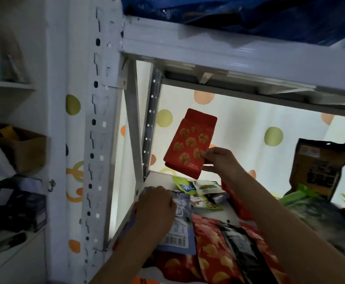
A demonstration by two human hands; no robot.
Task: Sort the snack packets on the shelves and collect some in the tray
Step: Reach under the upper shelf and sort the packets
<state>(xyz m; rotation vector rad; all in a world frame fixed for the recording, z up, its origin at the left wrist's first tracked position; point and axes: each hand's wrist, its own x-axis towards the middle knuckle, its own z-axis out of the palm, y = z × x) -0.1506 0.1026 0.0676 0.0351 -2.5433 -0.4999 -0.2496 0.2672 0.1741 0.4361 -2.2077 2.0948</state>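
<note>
While the right hand (218, 160) pinches a red packet (190, 143) aloft and the left hand (157, 203) grips a grey packet (180, 228), sorting looks barely begun; no tray is visible.

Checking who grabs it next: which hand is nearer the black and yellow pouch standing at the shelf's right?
Right. The right hand is left of the pouch, holding a red packet; the left hand is farther left, lower.

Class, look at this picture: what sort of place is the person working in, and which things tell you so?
Probably a home storeroom or pantry corner: a white metal shelf rack, loose snack packets piled on its shelf, and a polka-dot curtain hanging behind.
</note>
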